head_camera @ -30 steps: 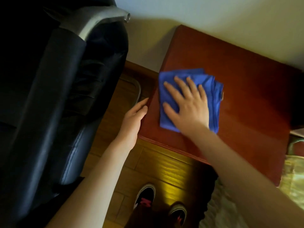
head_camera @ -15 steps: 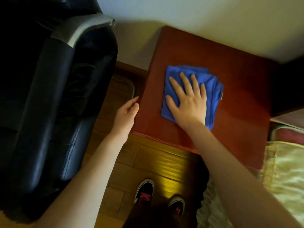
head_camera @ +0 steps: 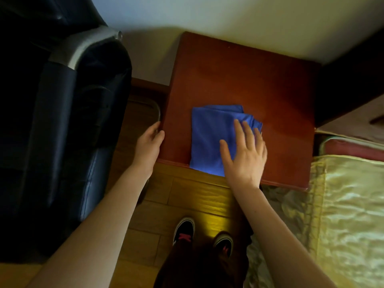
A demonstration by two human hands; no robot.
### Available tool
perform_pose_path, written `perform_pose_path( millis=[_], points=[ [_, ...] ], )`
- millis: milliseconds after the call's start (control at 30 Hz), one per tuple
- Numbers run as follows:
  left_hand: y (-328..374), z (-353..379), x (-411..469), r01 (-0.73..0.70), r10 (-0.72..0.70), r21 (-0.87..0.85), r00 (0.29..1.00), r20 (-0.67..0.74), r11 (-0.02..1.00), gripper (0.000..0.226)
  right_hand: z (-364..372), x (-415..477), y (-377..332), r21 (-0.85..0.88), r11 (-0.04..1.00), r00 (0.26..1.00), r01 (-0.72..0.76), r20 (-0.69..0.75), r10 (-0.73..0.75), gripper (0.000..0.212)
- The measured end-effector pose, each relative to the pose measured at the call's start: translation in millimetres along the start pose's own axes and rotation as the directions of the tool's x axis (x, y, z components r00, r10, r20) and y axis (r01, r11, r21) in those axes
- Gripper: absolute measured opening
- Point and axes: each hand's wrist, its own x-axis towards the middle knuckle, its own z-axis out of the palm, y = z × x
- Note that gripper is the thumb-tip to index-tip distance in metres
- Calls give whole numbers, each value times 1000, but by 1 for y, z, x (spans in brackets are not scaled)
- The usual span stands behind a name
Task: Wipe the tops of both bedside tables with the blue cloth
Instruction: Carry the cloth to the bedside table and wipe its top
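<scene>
- Reddish wood forms the bedside table (head_camera: 239,80) top, beside a dark armchair (head_camera: 62,121).
- Near the front edge the folded blue cloth (head_camera: 207,138) is laid, slightly overhanging.
- It is pressed by the right hand (head_camera: 244,154), fingers straight, nothing gripped.
- The table's left edge is touched by the left hand (head_camera: 148,146), which is loosely bent and empty.
- Soft, light, limp handling is expected; flat-palm pressure mid-cloth is advised.

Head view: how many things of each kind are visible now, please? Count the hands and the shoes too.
Blue cloth: 1
Bedside table: 1
Hands: 2, left hand and right hand
Shoes: 2
Armchair: 1
Bed: 1
Total: 8
</scene>
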Motion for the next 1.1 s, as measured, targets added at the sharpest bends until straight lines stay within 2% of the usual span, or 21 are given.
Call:
perform_pose_path(
  millis=[100,200,267,333,400,500,533,567,667,767,867,967,1100],
  points=[
    [1,2,-3,-2,3,26,1000,-26,1000,46,-7,-16,8,-73,952,952,-298,51,302,82],
    [0,4,-2,-12,14,49,999,-46,999,47,-8,-17,-3,-49,927,924,-371,78,374,87],
    [-1,4,-1,-15,17,44,999,-51,999,47,-7,-13,-12,126,894,902,-429,100,419,74],
    [-2,5,-2,-17,19,45,999,-51,999,46,-9,-7,-17,328,768,834,-550,170,524,55],
    [-2,5,-2,-29,33,68,998,-59,997,46,-14,1,-15,449,611,754,-652,293,588,43],
    [0,5,-5,-44,50,116,997,-50,992,46,-20,10,-11,606,335,675,-721,507,536,35],
    [1,5,-9,-43,50,134,998,-46,990,45,-25,11,-12,635,276,671,-722,544,504,31],
    [4,3,-14,-50,58,159,997,-45,986,45,-32,11,-13,657,261,686,-707,547,480,28],
    [22,-6,-49,-140,161,309,986,-43,940,44,-70,6,-22,703,368,784,-609,459,419,21],
    [59,-15,-111,-249,279,382,960,-24,890,39,-130,-14,-31,706,489,857,-513,388,339,17],
    [99,-22,-198,-348,386,452,922,8,821,37,-205,-50,-31,722,517,886,-461,337,319,24],
    [126,-28,-283,-445,458,469,884,93,763,40,-281,-97,-28,722,565,915,-400,273,298,21],
    [144,-44,-373,-570,513,599,808,288,562,39,-360,-168,-15,728,553,902,-406,219,373,16]
  ],
)
